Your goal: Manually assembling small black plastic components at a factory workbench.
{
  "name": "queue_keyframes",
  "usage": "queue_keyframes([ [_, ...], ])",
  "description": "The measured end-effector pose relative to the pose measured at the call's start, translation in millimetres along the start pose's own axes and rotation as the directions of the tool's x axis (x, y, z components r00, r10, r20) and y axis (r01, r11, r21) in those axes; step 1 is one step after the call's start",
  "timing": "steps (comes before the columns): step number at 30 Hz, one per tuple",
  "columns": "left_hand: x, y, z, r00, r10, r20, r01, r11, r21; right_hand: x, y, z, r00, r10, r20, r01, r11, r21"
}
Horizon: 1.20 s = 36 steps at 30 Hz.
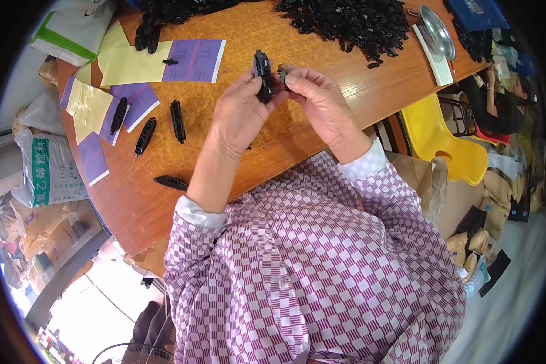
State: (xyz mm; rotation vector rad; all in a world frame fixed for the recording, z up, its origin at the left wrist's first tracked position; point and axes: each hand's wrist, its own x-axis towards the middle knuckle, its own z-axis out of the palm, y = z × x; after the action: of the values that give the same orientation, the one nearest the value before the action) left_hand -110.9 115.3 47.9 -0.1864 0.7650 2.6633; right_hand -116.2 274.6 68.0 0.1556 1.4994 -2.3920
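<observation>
Over the front part of the wooden table, my left hand [241,112] is closed around a long black plastic part [262,73], held upright between thumb and fingers. Close beside it on the right, my right hand [318,100] pinches a small dark plastic piece [282,77]. The fingertips of both hands nearly meet, and the fingers partly hide both pieces. Similar long black parts lie on the table to the left: one upright part [177,121], one slanted part [145,137], one on the paper [119,115] and one near my left forearm [171,182].
A large heap of small black pieces [352,27] covers the table's far side. Purple and yellow papers [194,60] lie at the left. A metal bowl [437,33] stands far right, beyond a yellow chair [434,139]. Another person [494,100] sits at the right.
</observation>
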Motion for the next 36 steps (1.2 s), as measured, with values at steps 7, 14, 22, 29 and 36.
queue_keyframes([
  [7, -13.6, -13.9, 9.0, 0.998, 0.038, 0.043, -0.033, 0.993, -0.11, -5.5, 7.6, 15.4, 1.0, -0.005, 0.001, 0.004, 0.999, 0.052],
  [14, -16.0, -18.1, 18.7, 0.996, 0.092, -0.023, -0.093, 0.993, -0.071, -9.7, 18.0, 17.3, 0.995, -0.067, -0.074, 0.07, 0.997, 0.045],
  [22, -17.8, -23.3, 20.6, 0.995, 0.102, 0.022, -0.103, 0.994, 0.041, -10.7, 13.4, 16.0, 0.996, 0.012, -0.086, 0.001, 0.99, 0.144],
  [29, -14.8, -31.8, 15.2, 0.983, 0.18, -0.035, -0.151, 0.905, 0.398, -6.9, 24.1, 13.0, 0.993, -0.056, -0.101, 0.06, 0.997, 0.039],
  [36, -20.3, -24.5, 4.3, 0.925, 0.312, 0.217, -0.368, 0.588, 0.72, -4.2, -1.4, 16.9, 0.986, 0.06, 0.159, -0.013, 0.958, -0.285],
])
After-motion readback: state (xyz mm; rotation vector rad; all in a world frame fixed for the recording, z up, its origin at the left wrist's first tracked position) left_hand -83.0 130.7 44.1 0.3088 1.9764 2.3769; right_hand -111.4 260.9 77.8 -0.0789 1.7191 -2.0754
